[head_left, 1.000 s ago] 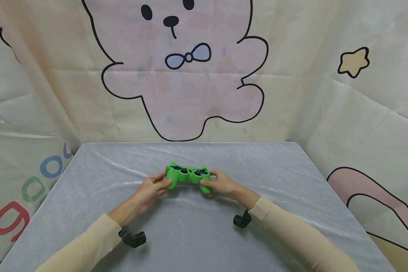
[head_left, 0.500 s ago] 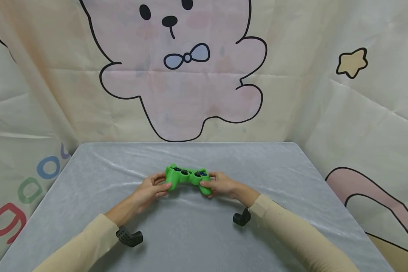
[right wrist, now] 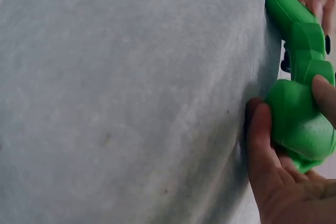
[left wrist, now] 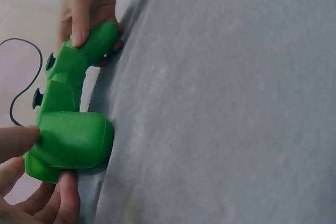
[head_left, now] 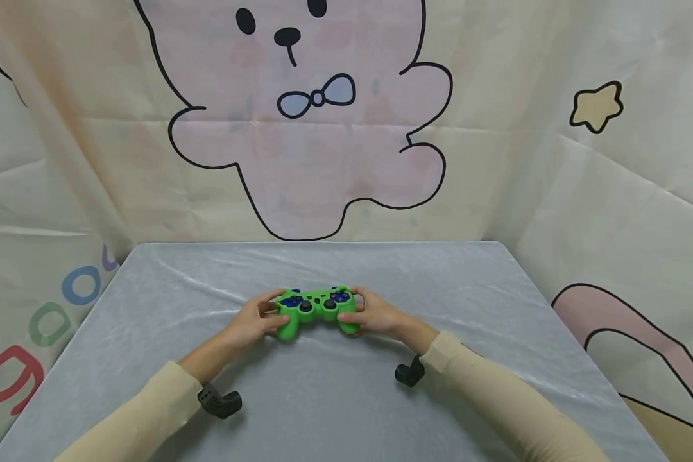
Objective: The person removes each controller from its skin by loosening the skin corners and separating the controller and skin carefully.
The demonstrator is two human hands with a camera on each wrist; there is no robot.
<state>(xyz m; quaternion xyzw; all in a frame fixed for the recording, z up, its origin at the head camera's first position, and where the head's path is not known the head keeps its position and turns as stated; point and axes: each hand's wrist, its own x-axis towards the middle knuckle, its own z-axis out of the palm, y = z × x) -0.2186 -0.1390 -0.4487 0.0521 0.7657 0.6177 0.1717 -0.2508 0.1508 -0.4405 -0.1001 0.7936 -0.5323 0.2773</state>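
Note:
A green game controller (head_left: 316,307) with dark blue button areas and two black thumbsticks is held between both hands over the middle of the table. My left hand (head_left: 251,324) grips its left handle, thumb on the upper face and fingers beneath, as the left wrist view shows on the green handle (left wrist: 76,139). The right handle is pinched by my right hand (head_left: 379,314), thumb on top. Seen from the right wrist, the fingers (right wrist: 261,135) curl under the handle (right wrist: 299,116). The controller's top face tilts toward the head camera; its underside is hidden there.
A grey-blue velvety cloth (head_left: 335,410) covers the table. Behind it hangs a cream curtain with a printed pink bear (head_left: 317,160), and printed curtains stand at both sides. A black wrist camera (head_left: 221,402) sits on the left sleeve, another camera (head_left: 410,372) on the right.
The controller has tilted so that its face with the buttons now shows more fully to the head camera, its left end slightly lower. Both hands have kept hold of it.

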